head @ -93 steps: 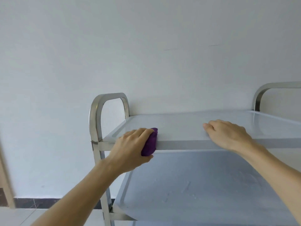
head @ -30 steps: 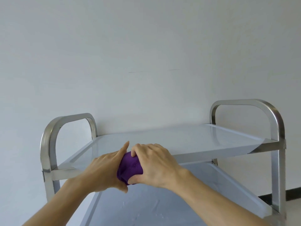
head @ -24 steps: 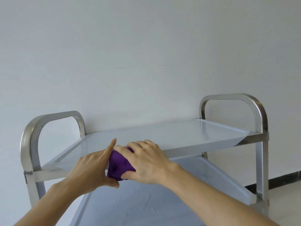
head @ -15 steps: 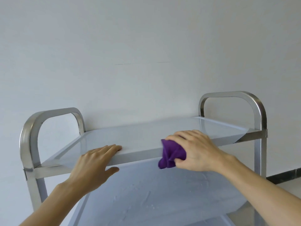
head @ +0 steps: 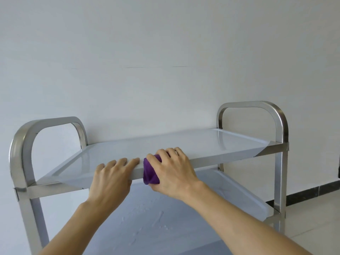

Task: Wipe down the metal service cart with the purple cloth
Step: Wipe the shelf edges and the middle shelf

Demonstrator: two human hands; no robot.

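The metal service cart (head: 211,142) stands against a white wall, with a flat top shelf and a lower shelf (head: 156,223) beneath it. My right hand (head: 173,173) grips the bunched purple cloth (head: 150,172) and holds it against the front edge of the top shelf, near its middle. My left hand (head: 112,179) rests just left of the cloth, fingers laid over the same front edge, thumb hidden under it. The two hands almost touch.
Looped steel handles rise at the cart's left end (head: 24,144) and right end (head: 276,122). The lower shelf shows streaks and smears. A dark skirting strip (head: 312,192) and pale floor tiles (head: 312,227) lie to the right.
The cloth passed from my left hand to my right. My right hand swept it right along the front edge, then came back left beside my left hand, which now rests on the edge.
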